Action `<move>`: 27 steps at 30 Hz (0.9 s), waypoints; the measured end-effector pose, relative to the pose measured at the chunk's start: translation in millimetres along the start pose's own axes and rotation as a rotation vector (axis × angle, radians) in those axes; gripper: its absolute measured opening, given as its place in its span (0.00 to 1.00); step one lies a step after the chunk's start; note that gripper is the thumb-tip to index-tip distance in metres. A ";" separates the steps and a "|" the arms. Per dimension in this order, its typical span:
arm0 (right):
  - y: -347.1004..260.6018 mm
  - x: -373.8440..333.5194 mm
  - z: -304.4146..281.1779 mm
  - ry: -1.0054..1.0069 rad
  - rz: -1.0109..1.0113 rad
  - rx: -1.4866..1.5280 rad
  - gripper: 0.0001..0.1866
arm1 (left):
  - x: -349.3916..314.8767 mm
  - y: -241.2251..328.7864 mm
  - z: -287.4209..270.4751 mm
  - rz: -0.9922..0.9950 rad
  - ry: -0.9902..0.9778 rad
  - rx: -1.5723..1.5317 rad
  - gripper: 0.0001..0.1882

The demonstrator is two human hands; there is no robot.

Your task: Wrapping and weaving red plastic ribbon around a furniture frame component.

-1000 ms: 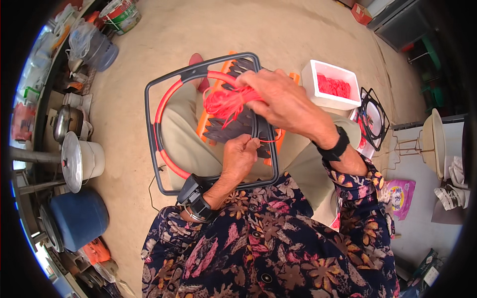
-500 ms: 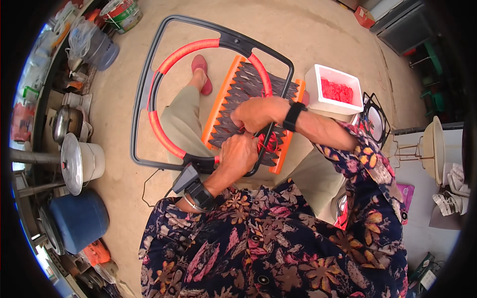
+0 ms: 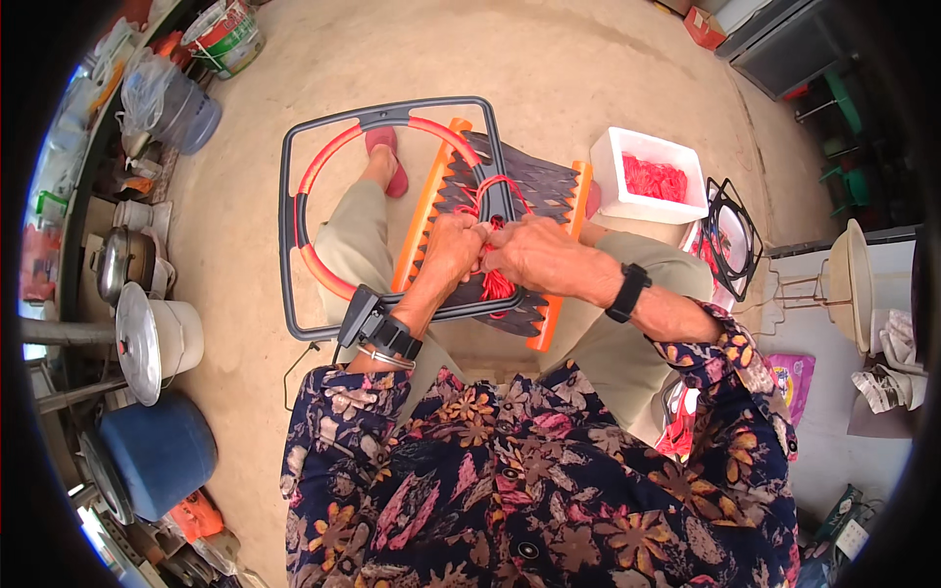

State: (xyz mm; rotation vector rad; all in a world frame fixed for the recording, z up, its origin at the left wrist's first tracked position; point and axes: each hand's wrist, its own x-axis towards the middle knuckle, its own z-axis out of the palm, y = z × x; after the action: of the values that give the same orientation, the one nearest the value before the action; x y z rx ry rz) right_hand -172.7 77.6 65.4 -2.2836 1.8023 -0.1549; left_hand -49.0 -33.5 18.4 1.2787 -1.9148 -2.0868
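Note:
A black square frame [image 3: 286,211] with an inner ring partly wrapped in red cord [image 3: 324,165] is held up in front of me. At the ring's right side my left hand [image 3: 453,249] is closed, its fingertips pinching the red cord. Directly beside it my right hand [image 3: 549,257] is closed too, fingertips almost meeting the left ones at the same spot. A bundle of red cord [image 3: 497,286] hangs below the fingers, and a loose loop runs above them. Exactly which strand each hand pinches is hidden. Under the frame is a stool-like stand with orange rails [image 3: 424,218] and a dark woven top [image 3: 541,176].
Right of the stand is a white foam box [image 3: 610,181] with red cord inside. Another black frame [image 3: 742,235] lies beyond it. Along the left stand a lidded white pot [image 3: 181,336], a blue bucket [image 3: 162,456] and a water jug [image 3: 186,116].
The frame has turned and come down. My right hand has moved from across the frame's right bar to beside my left hand, and the red bundle now hangs below both.

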 end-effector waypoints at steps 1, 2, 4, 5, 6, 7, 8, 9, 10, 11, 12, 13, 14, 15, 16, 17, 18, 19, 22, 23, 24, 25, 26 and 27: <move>-5.2 2.5 1.9 0.001 -0.010 0.001 0.05 | 6.0 -8.7 -0.6 0.109 0.038 -0.020 0.14; -10.2 5.2 3.1 0.032 -0.090 -0.109 0.05 | 10.9 -17.7 -2.2 0.218 0.078 -0.039 0.14; -8.6 3.3 9.3 -0.006 -0.098 -0.346 0.05 | 9.4 -2.3 6.4 0.194 0.087 0.009 0.14; -5.8 4.6 13.7 -0.004 -0.085 -0.352 0.05 | 8.8 4.3 10.3 0.163 0.107 0.057 0.13; -6.3 8.7 17.4 -0.097 -0.082 -0.400 0.05 | 7.2 4.9 9.7 0.165 0.109 0.062 0.13; -6.4 10.5 19.7 -0.190 -0.075 -0.448 0.05 | 6.2 5.5 9.4 0.119 0.120 0.018 0.13; -6.1 9.7 20.8 -0.164 -0.081 -0.491 0.05 | 5.6 6.0 9.3 0.074 0.130 -0.026 0.12; -4.3 10.8 20.8 -0.161 -0.085 -0.490 0.05 | 8.3 -1.4 6.1 0.073 0.135 -0.025 0.12; 1.7 8.9 17.8 -0.074 -0.116 -0.309 0.05 | 15.4 -10.4 4.2 0.083 0.126 -0.071 0.13; 6.4 6.4 15.6 0.013 -0.144 -0.129 0.07 | 22.9 -18.9 2.2 0.092 0.115 -0.118 0.14; 0.1 7.8 -7.8 -0.154 0.016 0.127 0.06 | 26.8 -24.4 -3.0 0.093 0.119 -0.120 0.14; -4.2 3.3 -24.5 -0.153 0.013 0.124 0.06 | 29.9 -27.3 -8.1 0.135 0.081 -0.126 0.14; -10.7 -5.6 -40.5 0.057 0.046 0.448 0.08 | 28.2 -27.4 -13.5 0.176 0.050 -0.131 0.15; -11.2 -20.6 -48.3 0.267 0.091 0.774 0.10 | 22.8 -24.9 -10.4 0.174 0.050 -0.134 0.15; -8.3 -40.0 -63.7 0.267 0.323 1.012 0.12 | 8.2 -11.2 -10.2 0.073 -0.011 -0.256 0.15; -4.2 -61.8 -76.0 0.265 0.564 1.241 0.15 | -3.1 -1.7 -8.6 -0.028 -0.076 -0.377 0.14; -2.2 -77.4 -80.8 0.560 0.468 1.511 0.17 | -7.8 0.9 -6.0 -0.073 -0.087 -0.385 0.11; -0.6 -90.7 -84.9 0.859 0.346 1.766 0.19 | -13.3 1.0 -8.6 -0.072 -0.083 -0.386 0.11; 10.8 -176.2 -118.5 1.102 0.702 1.791 0.16 | -19.4 -2.9 -9.3 -0.113 -0.188 -0.393 0.11; 28.8 -219.2 -120.5 0.997 0.547 1.808 0.15 | -16.5 -6.3 -8.7 -0.110 -0.196 -0.390 0.11; 30.4 -244.0 -129.3 1.026 0.682 1.639 0.16 | -14.0 -10.7 -10.5 -0.113 -0.208 -0.451 0.10; 27.9 -262.4 -136.3 1.046 0.810 1.465 0.16 | -13.3 -13.1 -11.1 -0.117 -0.221 -0.513 0.10; 27.2 -276.0 -136.0 1.053 0.810 1.462 0.16 | -13.7 -11.4 -9.3 -0.115 -0.225 -0.510 0.10; 26.0 -286.3 -134.4 1.044 0.978 1.371 0.15 | -15.6 -8.8 -7.9 -0.105 -0.288 -0.582 0.10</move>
State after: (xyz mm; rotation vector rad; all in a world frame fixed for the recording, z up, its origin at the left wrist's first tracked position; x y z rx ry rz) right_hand -295.5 334.3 205.8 -0.2262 1.8330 -1.8404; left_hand -29.8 -29.5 20.1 1.0014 -1.1607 -2.7148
